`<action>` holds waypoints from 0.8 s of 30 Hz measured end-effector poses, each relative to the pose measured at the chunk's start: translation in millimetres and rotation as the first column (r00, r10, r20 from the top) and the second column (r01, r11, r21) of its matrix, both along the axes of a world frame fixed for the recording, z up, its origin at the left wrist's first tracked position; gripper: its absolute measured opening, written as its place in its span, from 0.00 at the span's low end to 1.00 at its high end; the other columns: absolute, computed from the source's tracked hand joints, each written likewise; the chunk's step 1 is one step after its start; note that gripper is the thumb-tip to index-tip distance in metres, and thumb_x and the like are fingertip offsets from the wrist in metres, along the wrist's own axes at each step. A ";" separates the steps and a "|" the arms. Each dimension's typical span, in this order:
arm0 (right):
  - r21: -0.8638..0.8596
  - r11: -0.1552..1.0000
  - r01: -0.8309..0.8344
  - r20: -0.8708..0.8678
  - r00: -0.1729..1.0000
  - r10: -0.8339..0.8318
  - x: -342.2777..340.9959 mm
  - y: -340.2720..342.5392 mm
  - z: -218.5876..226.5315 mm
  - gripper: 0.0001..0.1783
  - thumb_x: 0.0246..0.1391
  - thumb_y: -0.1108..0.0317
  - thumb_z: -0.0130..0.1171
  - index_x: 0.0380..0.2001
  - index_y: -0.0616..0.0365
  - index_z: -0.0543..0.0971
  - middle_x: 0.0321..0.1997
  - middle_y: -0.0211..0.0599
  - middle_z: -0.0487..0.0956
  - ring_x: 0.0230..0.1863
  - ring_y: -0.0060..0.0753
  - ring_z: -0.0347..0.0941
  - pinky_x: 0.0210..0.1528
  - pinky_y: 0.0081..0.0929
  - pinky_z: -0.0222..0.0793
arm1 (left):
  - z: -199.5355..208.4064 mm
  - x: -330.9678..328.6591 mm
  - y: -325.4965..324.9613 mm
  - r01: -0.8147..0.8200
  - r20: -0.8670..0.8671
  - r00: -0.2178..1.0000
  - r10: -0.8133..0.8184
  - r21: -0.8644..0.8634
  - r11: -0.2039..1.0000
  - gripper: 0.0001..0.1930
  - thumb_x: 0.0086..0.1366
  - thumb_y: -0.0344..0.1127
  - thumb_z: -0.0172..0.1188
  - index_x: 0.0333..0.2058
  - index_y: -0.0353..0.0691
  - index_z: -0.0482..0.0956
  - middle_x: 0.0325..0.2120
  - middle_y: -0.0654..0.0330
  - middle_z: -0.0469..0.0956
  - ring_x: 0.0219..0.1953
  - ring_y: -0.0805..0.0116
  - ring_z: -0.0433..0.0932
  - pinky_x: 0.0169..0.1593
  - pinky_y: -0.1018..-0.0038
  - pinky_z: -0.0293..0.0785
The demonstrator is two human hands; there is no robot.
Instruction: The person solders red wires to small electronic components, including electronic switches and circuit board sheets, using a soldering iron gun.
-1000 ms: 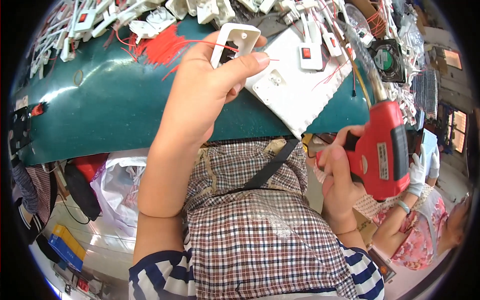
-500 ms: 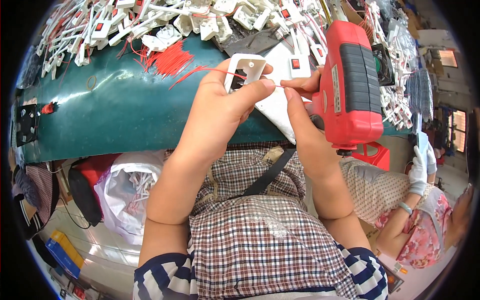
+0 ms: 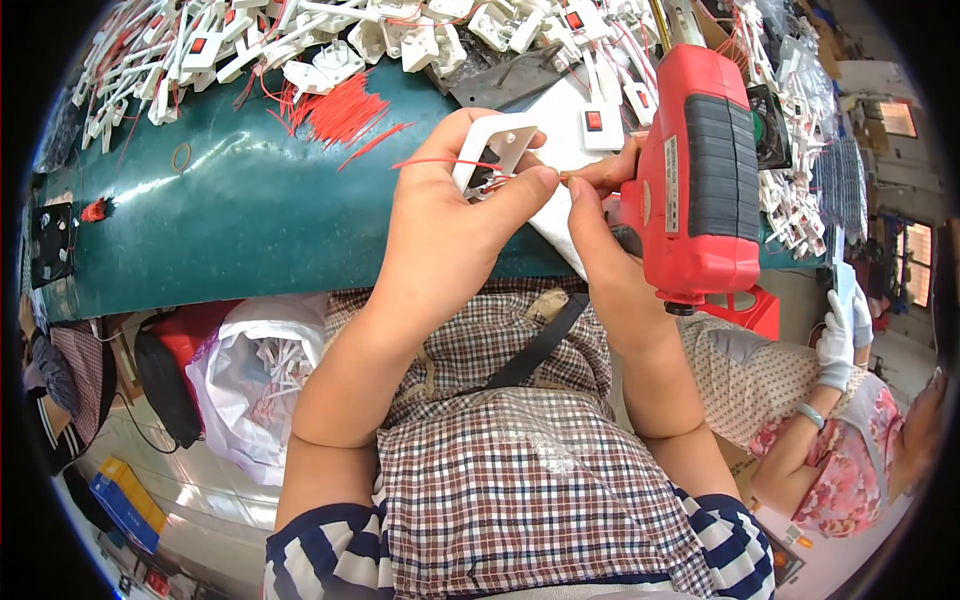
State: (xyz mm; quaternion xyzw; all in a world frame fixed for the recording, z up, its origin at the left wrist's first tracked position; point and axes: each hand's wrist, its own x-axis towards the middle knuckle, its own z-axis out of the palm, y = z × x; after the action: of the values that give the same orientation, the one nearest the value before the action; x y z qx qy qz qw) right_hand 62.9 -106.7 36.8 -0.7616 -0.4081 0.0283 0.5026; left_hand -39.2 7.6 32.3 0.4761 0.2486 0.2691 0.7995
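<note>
My left hand point(image 3: 450, 210) is closed around a white plastic housing point(image 3: 510, 145), its open hollow side facing up. Inside it sits a black switch body point(image 3: 487, 160) with red wires at it. One red wire point(image 3: 432, 161) sticks out over my left fingers. My right hand point(image 3: 598, 215) has thumb and forefinger pinched just beside the left thumb, at the end of a thin red wire; the fingertips mostly hide it. A red and black power tool point(image 3: 705, 180) overlaps the right hand, and its grip is hidden, so I cannot tell how it is held.
Cut red wires point(image 3: 345, 108) lie in a bundle on the green table point(image 3: 200, 230). White switch housings point(image 3: 410, 45) are heaped along the far side. A finished-looking housing with a red rocker switch point(image 3: 601, 126) lies on a white sheet. A gloved co-worker's hand point(image 3: 835, 340) is at right.
The left hand has tilted the housing a little, and its wires show more. One loose red wire now lies apart on the table. The power tool has shifted slightly left with the right hand.
</note>
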 end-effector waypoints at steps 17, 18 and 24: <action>0.030 0.999 -0.022 -0.241 0.970 0.029 -10.7 -1.5 15.8 0.21 0.54 0.84 0.54 0.52 0.66 0.66 0.39 0.35 0.72 0.43 0.29 0.76 0.51 0.33 0.73 | -17.7 3.4 12.0 -0.071 -0.118 0.989 0.092 0.174 0.982 0.10 0.58 0.28 0.63 0.38 0.34 0.75 0.33 0.62 0.79 0.34 0.79 0.75 0.38 0.80 0.72; 0.024 0.999 -0.024 -0.245 0.969 0.029 -11.2 -8.1 17.2 0.21 0.54 0.84 0.54 0.52 0.66 0.66 0.39 0.35 0.72 0.43 0.29 0.76 0.51 0.33 0.73 | -22.9 4.2 14.2 -0.042 -0.182 0.979 0.087 0.241 0.970 0.10 0.59 0.29 0.62 0.38 0.34 0.75 0.32 0.61 0.79 0.33 0.77 0.76 0.37 0.79 0.72; 0.008 0.997 0.082 -0.482 0.873 -0.068 -36.1 -49.2 37.8 0.27 0.55 0.68 0.57 0.57 0.64 0.64 0.41 0.38 0.71 0.33 0.26 0.73 0.49 0.34 0.71 | -41.0 13.9 6.6 -0.044 -0.248 0.955 0.160 0.417 0.908 0.11 0.57 0.31 0.60 0.39 0.36 0.75 0.32 0.57 0.79 0.30 0.65 0.78 0.37 0.70 0.73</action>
State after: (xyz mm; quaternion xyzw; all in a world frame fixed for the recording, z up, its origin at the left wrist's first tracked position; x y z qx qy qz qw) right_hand 26.8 -155.9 74.6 -0.7389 -0.2408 0.1916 0.5995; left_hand -25.2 14.2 -8.8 0.6509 0.3213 0.2875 0.6248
